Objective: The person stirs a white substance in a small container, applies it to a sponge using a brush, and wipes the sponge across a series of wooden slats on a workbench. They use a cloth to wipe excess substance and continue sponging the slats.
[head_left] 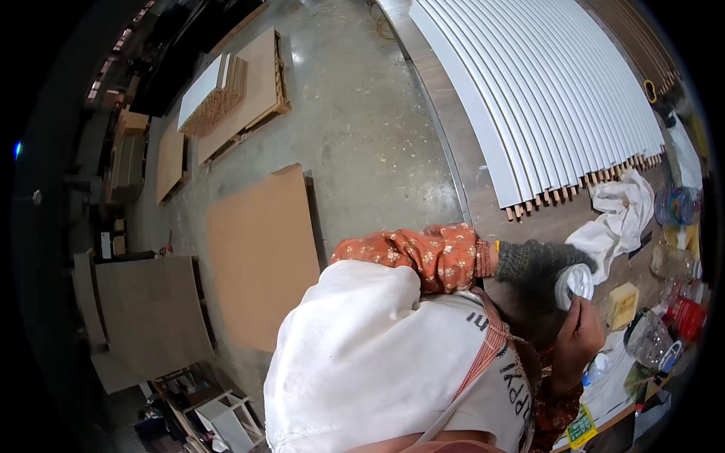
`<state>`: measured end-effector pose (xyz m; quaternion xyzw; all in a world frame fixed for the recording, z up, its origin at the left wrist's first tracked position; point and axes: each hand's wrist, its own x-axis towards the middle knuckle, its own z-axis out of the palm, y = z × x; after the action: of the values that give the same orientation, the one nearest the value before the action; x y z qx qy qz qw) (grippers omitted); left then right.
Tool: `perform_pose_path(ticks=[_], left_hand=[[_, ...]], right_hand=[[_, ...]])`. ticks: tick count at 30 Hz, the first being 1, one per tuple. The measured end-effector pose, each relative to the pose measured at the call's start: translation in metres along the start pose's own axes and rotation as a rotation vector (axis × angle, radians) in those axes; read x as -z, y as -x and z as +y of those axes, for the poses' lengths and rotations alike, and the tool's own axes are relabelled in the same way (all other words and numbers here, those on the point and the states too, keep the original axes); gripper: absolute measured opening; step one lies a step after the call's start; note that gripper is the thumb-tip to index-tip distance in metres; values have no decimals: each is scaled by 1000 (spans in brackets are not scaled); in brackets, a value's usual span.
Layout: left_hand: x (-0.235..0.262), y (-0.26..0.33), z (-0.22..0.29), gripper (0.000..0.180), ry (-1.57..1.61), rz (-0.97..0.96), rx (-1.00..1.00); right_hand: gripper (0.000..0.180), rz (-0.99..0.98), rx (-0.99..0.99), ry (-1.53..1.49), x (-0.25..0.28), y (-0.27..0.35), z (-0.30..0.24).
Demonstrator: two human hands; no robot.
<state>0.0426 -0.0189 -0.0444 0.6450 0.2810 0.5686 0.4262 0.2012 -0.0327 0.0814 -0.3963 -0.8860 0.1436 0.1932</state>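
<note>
My left hand (540,263), in a dark grey knit glove, curls around a round, pale, shiny thing (575,285) that could be a roll of clear tape or a small jar. My bare right hand (583,331) pinches its near edge between thumb and finger. Just past the glove, a crumpled white cloth (621,219) lies on the dark workbench (491,226). To the right of the round thing sits a yellow sponge block (622,305). The fingertips of the glove are partly hidden behind the round thing.
Long white strips (544,98) lie side by side across the bench's far part. Clear bottles (648,336) and a red container (686,318) crowd its right edge. On the floor at left are a brown board (260,257) and a pallet (260,106) beside stacked panels (215,94).
</note>
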Motion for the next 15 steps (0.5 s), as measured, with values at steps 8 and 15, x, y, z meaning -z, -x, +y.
perform_pose_path(ticks=[8, 15], left_hand=[[6, -6, 18, 66, -374, -26, -13], [-7, -8, 0, 63, -377, -30, 145]], right_hand=[[8, 76, -6, 143, 13, -1, 6], [9, 76, 6, 49, -7, 11, 5]])
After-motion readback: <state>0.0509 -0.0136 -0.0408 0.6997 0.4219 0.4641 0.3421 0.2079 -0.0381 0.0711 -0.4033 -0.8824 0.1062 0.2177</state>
